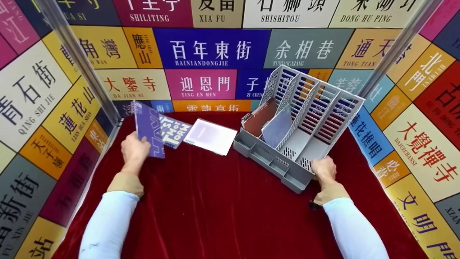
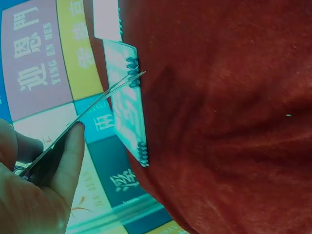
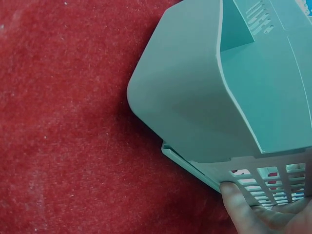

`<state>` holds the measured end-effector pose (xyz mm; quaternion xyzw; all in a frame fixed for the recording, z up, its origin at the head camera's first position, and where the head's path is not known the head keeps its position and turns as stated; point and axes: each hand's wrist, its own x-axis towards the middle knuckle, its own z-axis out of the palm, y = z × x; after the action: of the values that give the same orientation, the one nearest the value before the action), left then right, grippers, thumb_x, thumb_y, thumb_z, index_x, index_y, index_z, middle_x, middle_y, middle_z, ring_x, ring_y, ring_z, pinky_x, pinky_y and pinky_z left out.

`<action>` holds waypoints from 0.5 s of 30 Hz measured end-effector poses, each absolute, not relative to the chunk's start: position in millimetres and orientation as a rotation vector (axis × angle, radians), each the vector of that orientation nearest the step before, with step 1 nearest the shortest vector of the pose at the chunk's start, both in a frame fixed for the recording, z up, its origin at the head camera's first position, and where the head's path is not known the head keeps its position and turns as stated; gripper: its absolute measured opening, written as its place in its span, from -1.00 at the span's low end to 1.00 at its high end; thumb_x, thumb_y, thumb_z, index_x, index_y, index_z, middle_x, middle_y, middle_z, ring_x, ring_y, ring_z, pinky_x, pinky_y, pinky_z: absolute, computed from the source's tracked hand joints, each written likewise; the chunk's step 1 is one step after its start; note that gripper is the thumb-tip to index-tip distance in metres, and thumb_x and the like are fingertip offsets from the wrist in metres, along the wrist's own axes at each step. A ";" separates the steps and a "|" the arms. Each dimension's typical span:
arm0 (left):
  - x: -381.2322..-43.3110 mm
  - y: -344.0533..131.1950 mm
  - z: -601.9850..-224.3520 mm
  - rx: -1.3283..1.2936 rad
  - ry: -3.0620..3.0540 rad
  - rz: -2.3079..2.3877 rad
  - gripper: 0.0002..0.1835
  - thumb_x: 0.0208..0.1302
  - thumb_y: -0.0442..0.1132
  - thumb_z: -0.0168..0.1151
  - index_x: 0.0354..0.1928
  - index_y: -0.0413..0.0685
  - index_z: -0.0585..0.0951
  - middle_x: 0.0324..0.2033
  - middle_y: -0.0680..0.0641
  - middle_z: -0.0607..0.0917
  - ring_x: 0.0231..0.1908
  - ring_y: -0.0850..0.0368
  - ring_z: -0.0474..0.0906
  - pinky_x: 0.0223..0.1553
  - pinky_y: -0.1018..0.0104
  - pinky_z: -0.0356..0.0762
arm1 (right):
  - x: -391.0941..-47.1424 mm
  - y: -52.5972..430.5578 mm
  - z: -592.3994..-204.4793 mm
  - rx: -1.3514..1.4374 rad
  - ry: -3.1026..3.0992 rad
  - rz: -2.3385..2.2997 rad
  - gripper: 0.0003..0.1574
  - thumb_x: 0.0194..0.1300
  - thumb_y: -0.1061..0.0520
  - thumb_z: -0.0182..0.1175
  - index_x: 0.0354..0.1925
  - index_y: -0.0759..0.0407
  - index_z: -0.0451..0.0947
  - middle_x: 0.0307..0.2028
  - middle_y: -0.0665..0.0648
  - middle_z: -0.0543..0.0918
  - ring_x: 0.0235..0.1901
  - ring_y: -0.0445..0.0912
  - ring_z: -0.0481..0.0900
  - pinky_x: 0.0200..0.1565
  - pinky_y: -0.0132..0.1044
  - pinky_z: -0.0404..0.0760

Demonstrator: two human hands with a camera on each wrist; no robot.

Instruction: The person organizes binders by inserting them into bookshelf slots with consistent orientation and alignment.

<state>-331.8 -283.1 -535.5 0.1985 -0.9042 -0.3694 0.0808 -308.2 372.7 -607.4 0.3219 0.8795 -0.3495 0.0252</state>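
My left hand (image 1: 134,147) holds a purple spiral notebook (image 1: 150,131) upright at its lower left side. In the left wrist view this notebook (image 2: 80,117) shows edge-on, pinched between thumb and fingers. Beyond it lies another purple notebook (image 1: 176,133) with big white lettering, partly covered by the held one. My right hand (image 1: 325,169) grips the near right side of a grey file rack (image 1: 276,162). In the right wrist view its fingers (image 3: 236,202) rest against the slotted side panel. A reddish-brown notebook (image 1: 260,118) and a pale blue-grey one (image 1: 278,126) stand in the rack's left compartments.
A white spiral notebook (image 1: 211,136) lies flat on the red cloth (image 1: 215,205), between the lettered notebook and the rack. Walls covered with coloured sign panels (image 1: 215,48) enclose the table at the back and both sides.
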 end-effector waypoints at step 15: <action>-333.4 -249.1 -527.9 0.460 -2.762 -1.023 -0.60 0.62 -0.13 0.17 0.24 -0.28 0.68 0.13 -0.49 0.79 0.19 -0.50 0.74 0.33 -0.35 0.63 | -307.7 371.7 -608.9 0.980 2.741 -1.074 -0.30 0.42 0.03 -0.09 0.35 0.38 0.49 0.41 0.55 0.60 0.43 0.46 0.57 0.45 0.34 0.59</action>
<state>-333.4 -249.1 -527.9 0.1539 -0.9235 -0.3422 0.0799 -307.7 371.7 -608.9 0.3158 0.8833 -0.3460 0.0193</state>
